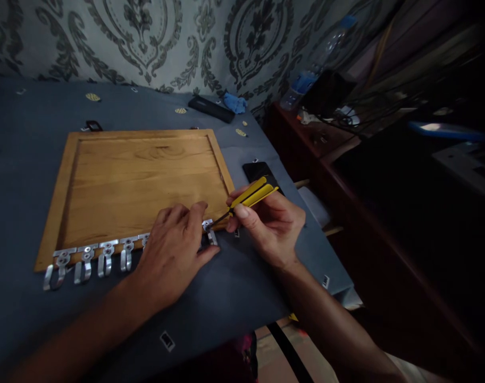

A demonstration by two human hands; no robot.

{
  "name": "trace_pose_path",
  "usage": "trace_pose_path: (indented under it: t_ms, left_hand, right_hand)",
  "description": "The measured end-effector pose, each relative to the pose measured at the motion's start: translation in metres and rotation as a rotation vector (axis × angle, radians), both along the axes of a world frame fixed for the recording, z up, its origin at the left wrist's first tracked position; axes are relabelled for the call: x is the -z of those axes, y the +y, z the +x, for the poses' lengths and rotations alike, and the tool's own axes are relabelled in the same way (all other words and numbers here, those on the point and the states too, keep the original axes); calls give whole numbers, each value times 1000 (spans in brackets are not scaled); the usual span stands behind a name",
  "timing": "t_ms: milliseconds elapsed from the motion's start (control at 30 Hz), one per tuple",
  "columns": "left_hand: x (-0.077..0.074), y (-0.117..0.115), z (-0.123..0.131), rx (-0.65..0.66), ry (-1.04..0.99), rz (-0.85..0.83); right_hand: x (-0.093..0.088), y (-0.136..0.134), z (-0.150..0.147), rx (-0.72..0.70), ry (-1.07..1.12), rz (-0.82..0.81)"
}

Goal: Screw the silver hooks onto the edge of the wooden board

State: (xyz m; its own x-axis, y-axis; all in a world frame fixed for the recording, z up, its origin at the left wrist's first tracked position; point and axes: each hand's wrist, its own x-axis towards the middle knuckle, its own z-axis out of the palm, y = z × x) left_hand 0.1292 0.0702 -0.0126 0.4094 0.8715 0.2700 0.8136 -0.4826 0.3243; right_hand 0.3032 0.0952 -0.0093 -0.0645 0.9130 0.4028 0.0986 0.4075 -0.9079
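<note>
Yellow is the screwdriver point(257, 192) the right hand point(271, 222) grips, tip at a metal hook point(212, 238), the left hand point(171, 247)'s grip unclear.

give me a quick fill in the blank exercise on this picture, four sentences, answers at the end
1. The right hand holds a screwdriver with a black and ____ handle.
2. The metal hooks line the wooden board along its ____ edge, not its far one.
3. In the picture, the phone lies to the ____ of the board.
4. The plastic bottle has a ____ cap.

Missing words: yellow; near; right; blue
</note>
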Motion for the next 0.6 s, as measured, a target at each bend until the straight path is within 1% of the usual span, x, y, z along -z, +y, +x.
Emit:
trace_pose_path:
  t_ms: [233,367,600]
  left_hand:
    - [0,0,0,-5,-12,-32]
    - [0,0,0,-9,-4,-49]
    - [1,0,0,-5,-6,-13]
  right_hand:
    - [-3,1,-2,-72,27,28]
    - [-3,2,-2,-93,3,40]
    - [1,3,0,-61,-114,96]
